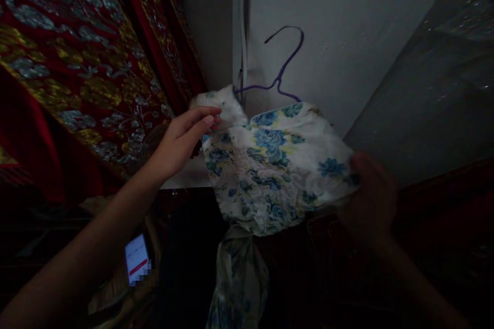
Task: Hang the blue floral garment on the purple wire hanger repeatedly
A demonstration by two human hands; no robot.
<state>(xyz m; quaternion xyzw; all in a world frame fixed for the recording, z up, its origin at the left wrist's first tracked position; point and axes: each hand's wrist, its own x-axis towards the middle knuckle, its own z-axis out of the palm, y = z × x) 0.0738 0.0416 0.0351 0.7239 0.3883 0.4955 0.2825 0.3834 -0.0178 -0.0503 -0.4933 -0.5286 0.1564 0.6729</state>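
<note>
A white blouse (270, 169) with blue flowers and green-yellow leaves hangs spread out on a purple hanger (278, 80), its hook bare at the top. My left hand (183, 141) is at the shoulder on the left side, beside the neckline, with thumb and fingers drawn together on the cloth. The sleeve on the right is gripped by my right hand (372, 198), which is dark and smeared by motion. Below the hem hangs a bunched length of similar flowered cloth (241, 277); whether it joins the blouse I cannot tell.
Red cloth with gold and silver sequin embroidery (96, 61) hangs at the left. Behind the blouse stands a pale wall or panel (347, 20), and clear plastic sheeting (436, 92) covers the right. A lit phone (137, 257) shows at lower left; the bottom is very dark.
</note>
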